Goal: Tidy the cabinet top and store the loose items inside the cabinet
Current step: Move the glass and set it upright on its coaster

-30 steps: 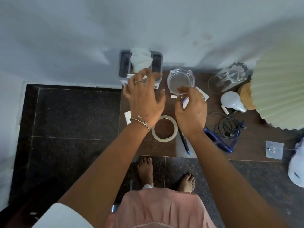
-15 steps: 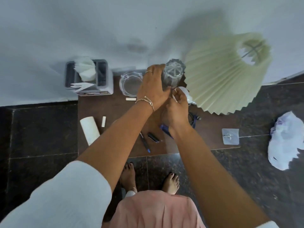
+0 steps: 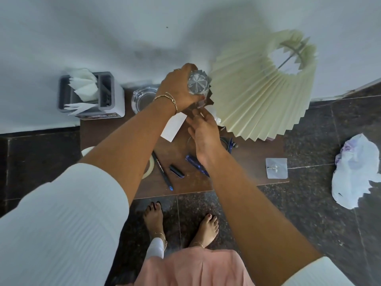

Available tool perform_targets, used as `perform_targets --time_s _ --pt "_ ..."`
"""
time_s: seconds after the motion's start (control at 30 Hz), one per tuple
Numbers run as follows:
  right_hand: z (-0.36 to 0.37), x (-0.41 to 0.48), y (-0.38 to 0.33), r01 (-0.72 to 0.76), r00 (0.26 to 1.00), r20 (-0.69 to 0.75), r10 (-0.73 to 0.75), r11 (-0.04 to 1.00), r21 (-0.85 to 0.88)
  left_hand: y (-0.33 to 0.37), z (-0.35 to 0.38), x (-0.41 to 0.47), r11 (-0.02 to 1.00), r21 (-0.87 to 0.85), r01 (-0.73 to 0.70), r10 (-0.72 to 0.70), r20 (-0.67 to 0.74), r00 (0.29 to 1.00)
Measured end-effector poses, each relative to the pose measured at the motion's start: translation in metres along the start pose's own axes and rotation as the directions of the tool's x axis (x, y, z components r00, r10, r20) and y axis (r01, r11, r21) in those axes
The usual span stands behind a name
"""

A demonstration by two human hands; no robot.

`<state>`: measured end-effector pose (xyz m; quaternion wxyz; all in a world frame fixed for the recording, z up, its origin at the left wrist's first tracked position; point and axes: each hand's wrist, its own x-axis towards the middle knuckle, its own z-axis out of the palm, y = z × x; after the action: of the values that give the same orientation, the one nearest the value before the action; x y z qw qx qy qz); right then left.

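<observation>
We look through one wide-angle camera worn on the head, facing forward and steeply down. The pale grey wall (image 3: 103,27) fills the top of the view. The brown wooden worktop (image 3: 247,157) lies across the middle, and the dark speckled stone floor (image 3: 309,213) borders it to the left, right and below. Our bare feet (image 3: 153,215) and pink skirt (image 3: 195,267) sit at the lower edge, almost straight beneath the lens. Both forearms run up from the bottom corners, large and near. The left hand (image 3: 177,87), gripping a clear faceted glass (image 3: 199,83), and the right hand (image 3: 204,131) meet just above centre. Straight edges bow toward the borders, and the cream pleated lampshade (image 3: 257,96) looms tilted at upper right.
</observation>
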<state>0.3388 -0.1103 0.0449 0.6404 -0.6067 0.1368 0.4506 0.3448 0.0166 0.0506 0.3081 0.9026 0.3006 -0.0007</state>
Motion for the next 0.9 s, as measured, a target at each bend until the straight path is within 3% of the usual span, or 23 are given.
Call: perform_targets --time_s 0.2,0.4,0.53,0.7,0.77,0.9 --pt "0.011 -0.011 0.007 -0.120 0.993 0.035 0.116 0.968 0.219 -0.015 -0.016 -0.037 0.987 -0.159 0.017 -0.043 -0.159 0.986" --pt "0.036 -0.021 0.005 -0.274 0.957 0.203 0.207 0.872 0.406 -0.025 -0.035 -0.083 0.866 -0.493 0.087 -0.271 -0.315 0.909" --pt "0.053 -0.024 0.006 -0.253 0.955 0.250 0.158 0.874 0.415 -0.041 -0.039 -0.103 0.722 -0.688 0.075 -0.366 -0.288 0.885" --pt "0.070 -0.028 0.002 -0.132 0.975 0.214 0.062 0.934 0.333 -0.063 -0.052 -0.117 0.632 -0.774 0.043 -0.281 -0.177 0.943" --pt "0.076 -0.027 -0.003 -0.094 0.980 0.195 0.031 0.942 0.323 -0.070 -0.056 -0.119 0.662 -0.748 0.037 -0.227 -0.153 0.962" --pt "0.091 -0.018 -0.007 0.044 0.991 0.111 -0.078 0.957 0.286 -0.083 -0.067 -0.116 0.825 -0.565 0.018 -0.123 -0.148 0.981"
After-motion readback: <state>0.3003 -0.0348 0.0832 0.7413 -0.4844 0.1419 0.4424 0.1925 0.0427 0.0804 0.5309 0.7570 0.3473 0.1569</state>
